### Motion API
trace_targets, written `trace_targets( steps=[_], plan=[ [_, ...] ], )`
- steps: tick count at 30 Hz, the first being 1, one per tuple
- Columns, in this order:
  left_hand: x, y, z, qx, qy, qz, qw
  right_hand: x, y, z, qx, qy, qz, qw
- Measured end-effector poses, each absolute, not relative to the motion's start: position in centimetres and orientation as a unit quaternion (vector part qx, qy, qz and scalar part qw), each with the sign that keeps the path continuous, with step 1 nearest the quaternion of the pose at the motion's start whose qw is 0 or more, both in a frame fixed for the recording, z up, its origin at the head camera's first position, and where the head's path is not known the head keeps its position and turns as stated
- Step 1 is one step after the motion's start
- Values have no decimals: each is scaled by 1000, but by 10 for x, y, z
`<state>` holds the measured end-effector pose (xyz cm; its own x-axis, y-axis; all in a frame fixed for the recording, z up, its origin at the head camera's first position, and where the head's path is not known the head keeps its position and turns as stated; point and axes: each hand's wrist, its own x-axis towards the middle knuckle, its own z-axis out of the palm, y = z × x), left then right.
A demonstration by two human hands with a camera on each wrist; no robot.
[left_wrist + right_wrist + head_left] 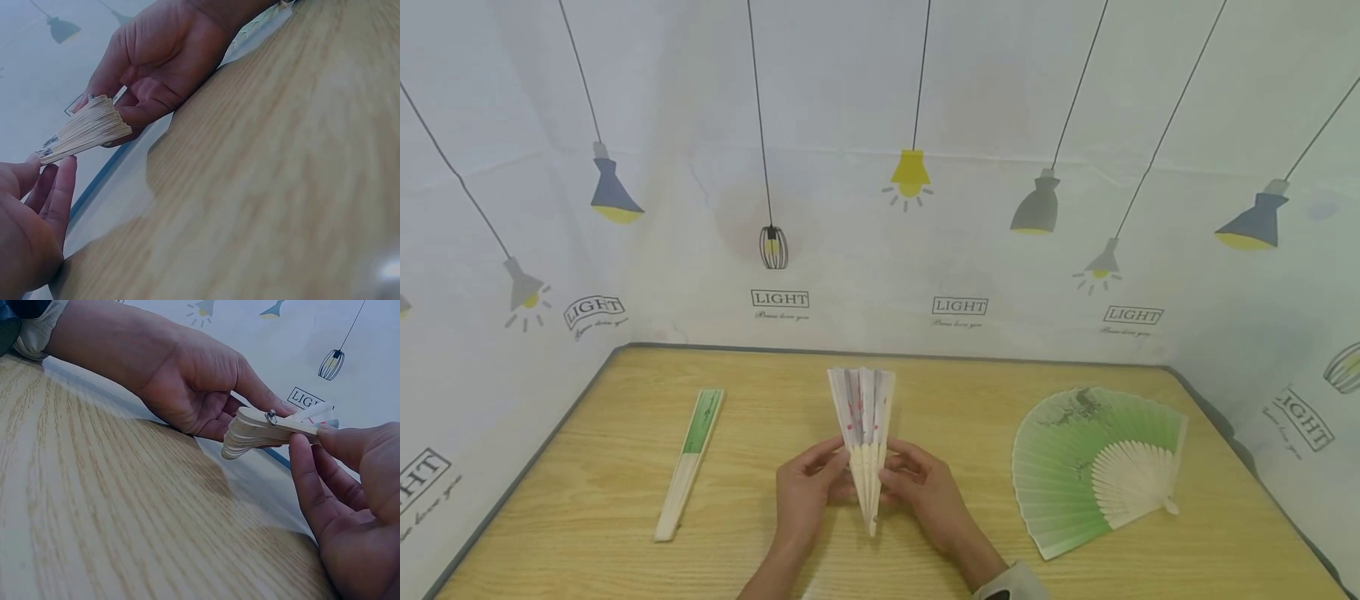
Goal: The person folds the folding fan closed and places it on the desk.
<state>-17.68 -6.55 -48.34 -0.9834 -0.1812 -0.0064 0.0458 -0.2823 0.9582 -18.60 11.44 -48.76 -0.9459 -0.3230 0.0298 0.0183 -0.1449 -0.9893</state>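
Note:
A partly spread folding fan point(867, 417), white with pink and grey markings and pale ribs, is held up at the middle of the table. My left hand point(805, 487) pinches its left side between thumb and fingers. On its opposite side, my right hand point(928, 496) pinches the ribs in the same way. The pivot end points down toward me. In the left wrist view the ribs point(100, 128) are fanned slightly apart between both hands. A small metal pivot pin point(270, 417) shows at the rib ends in the right wrist view.
On the left of the wooden table point(587, 500) lies a folded green fan point(702, 425) with pale ribs. A fully spread green fan point(1060, 475) lies at the right. White sheeting point(850, 183) printed with lamps surrounds the table's back and sides.

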Motion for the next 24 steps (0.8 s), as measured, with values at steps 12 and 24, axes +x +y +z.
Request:
trace_targets(
  steps=[12, 24],
  plan=[
    [-177, -65, -483, 57, -598, -797, 64, -186, 114, -489, -130, 642, -747, 112],
    [-177, -65, -484, 55, -595, -800, 58, -185, 114, -488, -133, 638, -749, 122]
  ],
)
